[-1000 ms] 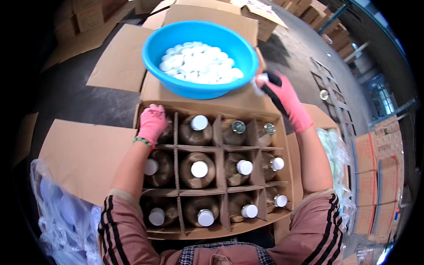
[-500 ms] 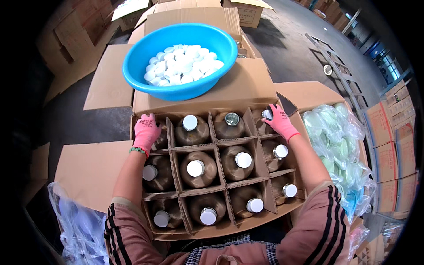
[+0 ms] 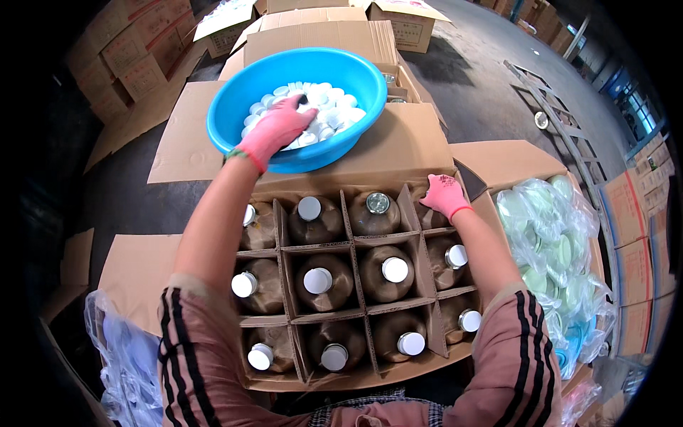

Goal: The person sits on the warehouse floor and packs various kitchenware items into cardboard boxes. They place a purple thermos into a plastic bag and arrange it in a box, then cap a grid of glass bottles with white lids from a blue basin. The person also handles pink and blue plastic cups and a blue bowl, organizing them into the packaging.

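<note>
My left hand (image 3: 281, 124), in a pink glove with dark fingertips, reaches into a blue basin (image 3: 231, 135) of loose white caps (image 3: 334, 107). Its thumb and fingers are apart among the caps. My right hand (image 3: 445, 195), also gloved in pink, is closed over the top of the bottle in the far right cell; the fingers hide that bottle's cap. Before me, a cardboard box (image 3: 420, 364) holds large clear bottles (image 3: 320, 288) in cells made by cardboard dividers (image 3: 356, 285). Most show white caps, while the bottle (image 3: 377, 205) left of my right hand has a bare, uncapped mouth.
The basin rests on the flaps of a farther box. Plastic-wrapped pale green lids (image 3: 551, 242) fill an open carton at right, and bagged bluish items (image 3: 131, 356) lie at lower left. Stacked cartons (image 3: 629, 249) stand at right, near a metal frame (image 3: 562, 117) on the floor.
My left hand has moved from the box's far left corner up into the basin. My right hand stays at the far right bottle, its fingers now covering the cap. The view has shifted slightly.
</note>
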Available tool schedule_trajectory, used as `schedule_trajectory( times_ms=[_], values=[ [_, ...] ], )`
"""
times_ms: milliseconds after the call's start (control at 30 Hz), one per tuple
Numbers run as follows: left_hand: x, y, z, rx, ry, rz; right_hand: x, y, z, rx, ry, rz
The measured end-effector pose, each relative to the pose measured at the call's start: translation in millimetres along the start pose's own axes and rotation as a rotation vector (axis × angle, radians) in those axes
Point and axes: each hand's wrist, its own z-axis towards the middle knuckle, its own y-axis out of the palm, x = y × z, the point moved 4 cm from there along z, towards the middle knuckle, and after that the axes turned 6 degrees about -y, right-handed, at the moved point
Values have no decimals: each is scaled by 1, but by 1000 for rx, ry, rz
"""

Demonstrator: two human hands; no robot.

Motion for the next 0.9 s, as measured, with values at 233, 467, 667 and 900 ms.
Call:
schedule_trajectory(
  times_ms=[233,467,667,900],
  values=[
    [-4,75,35,-606,-19,288,9,12,-7,128,106,-22],
    [-22,88,46,-360,-22,409,9,21,-9,215,167,21],
    [-30,85,51,-503,118,568,5,16,-9,188,162,58],
    [-33,94,42,-521,-86,238,5,18,-10,185,183,50]
  ],
)
